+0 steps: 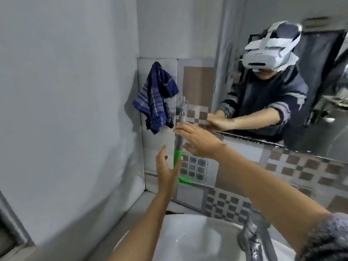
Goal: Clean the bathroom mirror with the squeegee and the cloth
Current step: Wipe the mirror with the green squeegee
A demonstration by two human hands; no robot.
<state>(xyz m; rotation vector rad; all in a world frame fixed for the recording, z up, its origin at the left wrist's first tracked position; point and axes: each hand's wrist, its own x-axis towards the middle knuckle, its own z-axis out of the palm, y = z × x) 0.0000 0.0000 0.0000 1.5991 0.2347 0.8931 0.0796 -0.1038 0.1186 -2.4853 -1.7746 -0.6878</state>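
Squeegee (177, 155) noted upright in the tiled corner, at 9 o'clock of the mirror (231, 34). The pole is grey, with a green grip section low down. A further green piece and a grey bar are seen at its foot, on the ledge.

Right hand (201, 142): held flat, with the fingers (178, 129) straight and slightly spread. The tips are laid across the grey pole above the green section. The thumb is stretched out below them, at 5 o'clock of the tips. Nothing is clasped. Whether the pole is touched cannot be told.

Left hand (166, 172): fingers straight and pointing to 12 o'clock, palm turned toward the pole. The green section lies just at 2 o'clock of the palm, and the thumb overlaps its lower end. No grip is closed; contact cannot be confirmed.

Cloth (156, 98), blue with pale stripes, is seen hanging on the wall at 10 o'clock of the right hand, apart from both hands.

Washbasin (188, 240) and tap (252, 240) are recorded at 6 o'clock, beneath the forearms.
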